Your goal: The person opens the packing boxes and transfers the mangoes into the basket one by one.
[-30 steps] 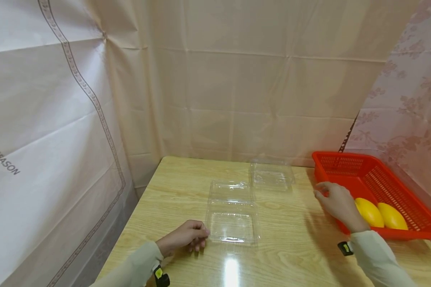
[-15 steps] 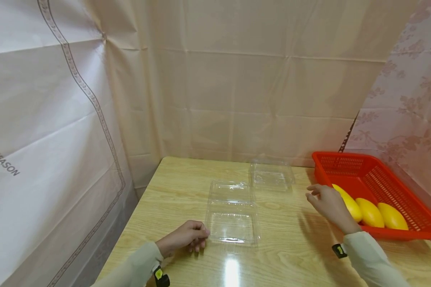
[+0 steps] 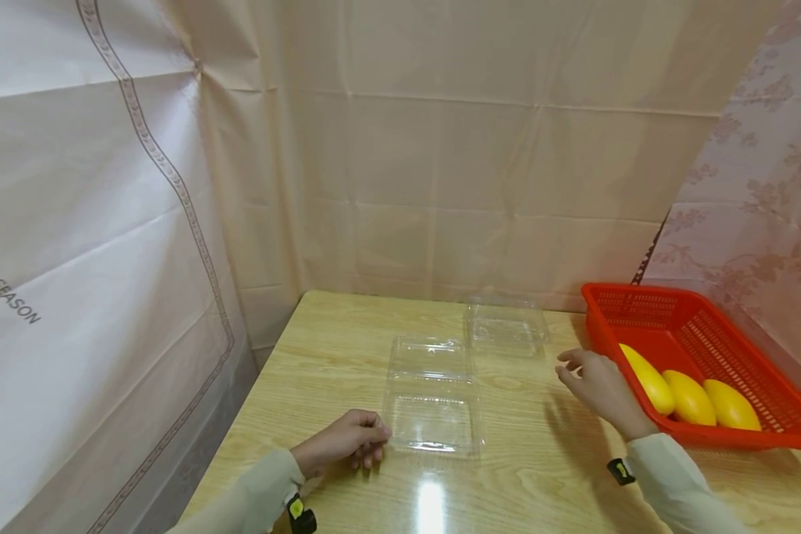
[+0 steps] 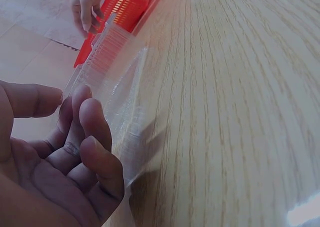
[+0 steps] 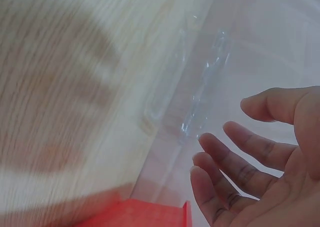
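A clear plastic clamshell container [image 3: 434, 419] lies unfolded on the table, its lid [image 3: 430, 356] pointing away from me. My left hand [image 3: 347, 442] is at its near left edge; in the left wrist view, the thumb and forefinger pinch the container's rim [image 4: 95, 62] while the other fingers curl loosely. My right hand [image 3: 601, 389] hovers over the table just left of the red basket [image 3: 661, 337]. Its fingers [image 5: 240, 167] are spread and relaxed, with nothing in them. Inside the basket's near end, three yellow mangoes [image 3: 689, 398] lie side by side.
Behind and right of the unfolded container stands another clear plastic container [image 3: 506, 326]. Beige cloth [image 3: 407, 185] hangs along the table's far edge, with printed sheets at both sides. Wood-grain tabletop [image 3: 527, 423] lies between the containers and the basket.
My right hand has moved left, away from over the basket's rim, uncovering the leftmost mango. The left hand has stayed at the container's edge.
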A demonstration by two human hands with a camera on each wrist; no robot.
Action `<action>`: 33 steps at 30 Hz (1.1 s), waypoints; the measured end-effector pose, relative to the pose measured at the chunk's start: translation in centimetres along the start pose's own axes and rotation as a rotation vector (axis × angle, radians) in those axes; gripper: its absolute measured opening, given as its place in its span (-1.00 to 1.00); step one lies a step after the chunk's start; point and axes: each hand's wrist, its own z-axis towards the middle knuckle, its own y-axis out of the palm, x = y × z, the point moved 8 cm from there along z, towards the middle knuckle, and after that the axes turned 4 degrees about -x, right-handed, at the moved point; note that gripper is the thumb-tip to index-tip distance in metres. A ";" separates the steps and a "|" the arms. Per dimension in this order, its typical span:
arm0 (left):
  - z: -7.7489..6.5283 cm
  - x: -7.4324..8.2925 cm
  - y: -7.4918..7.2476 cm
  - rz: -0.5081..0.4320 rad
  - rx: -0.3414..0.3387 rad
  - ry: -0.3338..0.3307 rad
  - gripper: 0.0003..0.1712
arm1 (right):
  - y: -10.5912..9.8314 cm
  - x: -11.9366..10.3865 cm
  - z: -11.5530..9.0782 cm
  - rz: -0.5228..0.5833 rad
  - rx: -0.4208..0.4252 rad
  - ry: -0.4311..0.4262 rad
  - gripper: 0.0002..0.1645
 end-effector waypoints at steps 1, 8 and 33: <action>0.0 0.0 0.0 0.000 0.001 0.000 -0.69 | 0.2 -0.1 0.0 0.008 -0.006 0.002 -0.67; 0.0 0.0 0.0 0.001 0.001 -0.003 -0.70 | 1.6 -0.5 0.4 0.012 -0.032 -0.004 -0.70; 0.0 0.1 -0.1 -0.002 0.002 -0.002 -0.71 | 4.2 -3.0 1.1 0.011 -0.036 -0.064 -0.76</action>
